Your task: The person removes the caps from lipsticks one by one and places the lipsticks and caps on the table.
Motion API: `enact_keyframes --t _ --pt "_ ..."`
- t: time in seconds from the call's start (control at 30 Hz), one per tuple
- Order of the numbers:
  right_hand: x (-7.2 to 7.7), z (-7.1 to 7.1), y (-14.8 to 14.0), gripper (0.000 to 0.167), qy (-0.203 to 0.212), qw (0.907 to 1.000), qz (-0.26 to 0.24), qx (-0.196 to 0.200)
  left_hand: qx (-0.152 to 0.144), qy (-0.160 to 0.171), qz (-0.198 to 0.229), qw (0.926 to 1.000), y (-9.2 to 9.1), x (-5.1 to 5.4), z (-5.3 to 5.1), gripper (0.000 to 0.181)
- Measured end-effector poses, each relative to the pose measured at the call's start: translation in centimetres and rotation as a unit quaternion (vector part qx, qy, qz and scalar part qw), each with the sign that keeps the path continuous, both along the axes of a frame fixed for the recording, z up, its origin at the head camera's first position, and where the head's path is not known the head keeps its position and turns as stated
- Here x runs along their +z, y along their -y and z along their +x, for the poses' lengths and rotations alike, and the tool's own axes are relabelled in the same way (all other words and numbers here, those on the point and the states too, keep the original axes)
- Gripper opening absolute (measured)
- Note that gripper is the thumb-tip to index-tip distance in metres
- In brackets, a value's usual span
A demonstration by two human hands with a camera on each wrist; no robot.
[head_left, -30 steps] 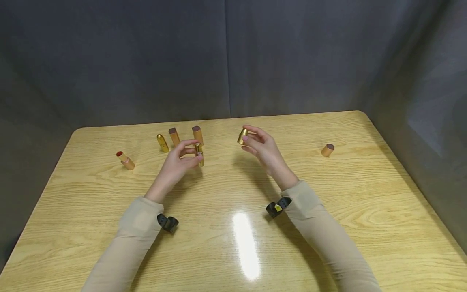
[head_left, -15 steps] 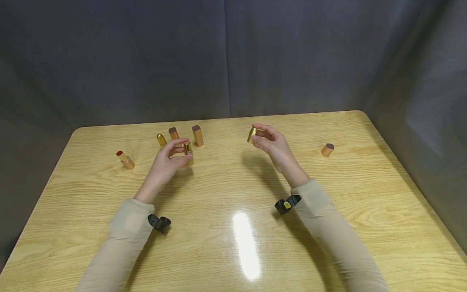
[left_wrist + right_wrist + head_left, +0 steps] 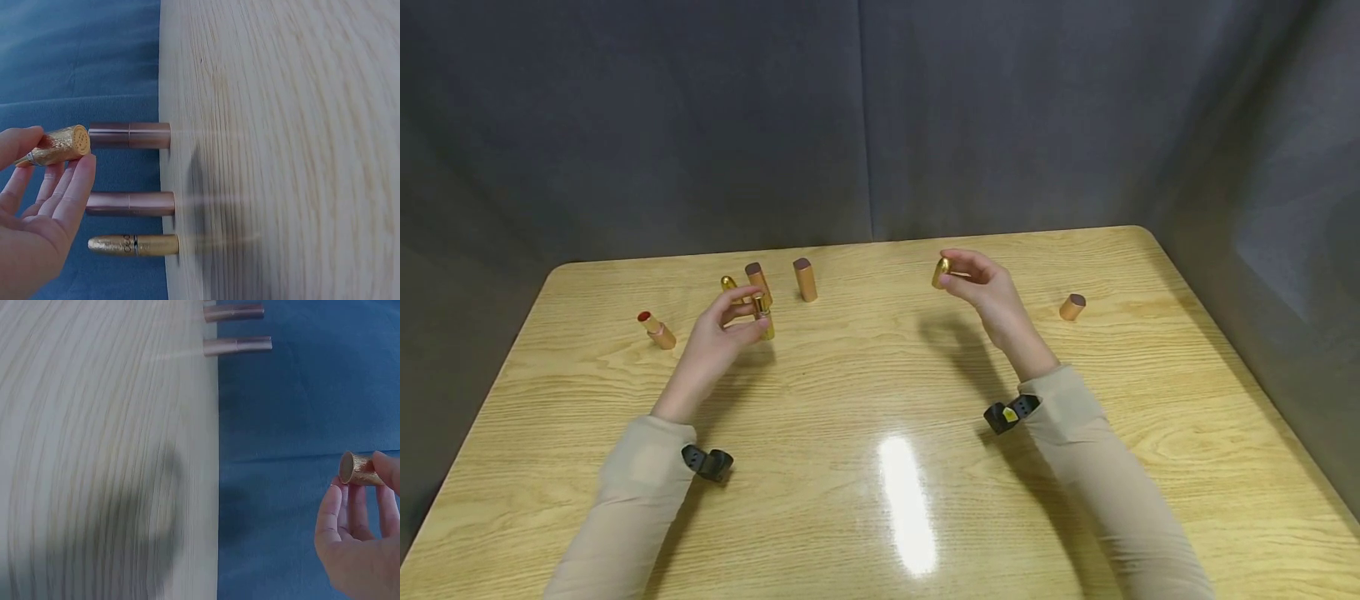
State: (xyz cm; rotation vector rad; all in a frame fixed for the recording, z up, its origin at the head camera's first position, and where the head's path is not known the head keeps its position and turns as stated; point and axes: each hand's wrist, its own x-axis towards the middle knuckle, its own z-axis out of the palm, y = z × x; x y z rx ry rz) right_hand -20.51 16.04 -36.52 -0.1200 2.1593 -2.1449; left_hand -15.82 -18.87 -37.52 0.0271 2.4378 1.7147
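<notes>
Between thumb and fingers, the left hand [image 3: 711,346] pinches a gold lipstick base [image 3: 767,323] upright above the table; the left wrist view shows the same base [image 3: 62,145] with its dotted bottom. The right hand [image 3: 996,304] pinches a hollow gold cap [image 3: 941,273], whose open end [image 3: 347,467] shows in the right wrist view. Behind the left hand stand a gold lipstick [image 3: 140,245] and a rose-gold tube [image 3: 758,279], both partly covered in the head view. A second rose-gold tube [image 3: 805,280] stands just right of them.
An uncapped red lipstick [image 3: 657,331] stands on the wooden table [image 3: 820,433] at the left. A short rose-gold cap [image 3: 1072,307] stands at the right. Grey curtains [image 3: 737,125] hang behind the table.
The left hand has moved left with the gold base, now in front of the standing tubes. The right hand has moved right and slightly back with the gold cap, widening the space between them.
</notes>
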Motion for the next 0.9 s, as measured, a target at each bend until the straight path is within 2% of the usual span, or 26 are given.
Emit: enact_keyframes --t 0.17,0.3,0.57,0.9 --pt "0.0 -0.1 -0.9 0.029 -0.02 0.9991 0.038 -0.004 0.01 0.001 0.003 0.9999 0.6 0.1 0.2 0.058" --pt "0.0 -0.1 -1.9 0.031 -0.031 0.9982 0.051 -0.005 0.014 -0.005 -0.011 0.9998 1.0 0.2 0.3 0.059" --pt "0.4 0.2 -4.0 0.03 -0.034 0.9974 0.063 -0.011 0.018 -0.007 -0.002 0.9998 2.0 0.6 0.4 0.059" --pt "1.0 0.5 -7.0 0.026 -0.018 0.998 0.049 -0.035 0.034 -0.013 -0.026 0.999 3.2 1.5 0.6 0.059"
